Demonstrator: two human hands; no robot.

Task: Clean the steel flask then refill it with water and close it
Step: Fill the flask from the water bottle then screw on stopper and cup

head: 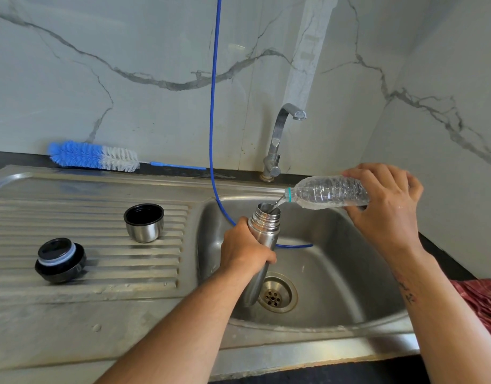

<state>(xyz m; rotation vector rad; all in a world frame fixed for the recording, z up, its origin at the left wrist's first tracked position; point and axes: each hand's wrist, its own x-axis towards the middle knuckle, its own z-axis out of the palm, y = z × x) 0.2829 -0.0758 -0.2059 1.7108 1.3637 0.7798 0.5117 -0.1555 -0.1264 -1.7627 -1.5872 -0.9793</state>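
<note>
The steel flask (263, 225) stands open-mouthed and slightly tilted over the sink basin (330, 273). My left hand (245, 249) grips its body just below the threaded neck. My right hand (388, 202) holds a clear plastic water bottle (326, 192) tipped almost level, its neck above the flask's mouth, and a thin stream of water runs into the flask. On the ribbed draining board (86, 217) stand the flask's steel cup lid (144, 223), upside down, and its black stopper (60, 260).
A blue and white bottle brush (94, 156) lies along the back edge by the marble wall. A steel tap (277, 142) rises behind the basin. A blue hose (215, 106) hangs down into the basin. The drain (275, 293) is below the flask. Red cloth (480, 297) shows at the right.
</note>
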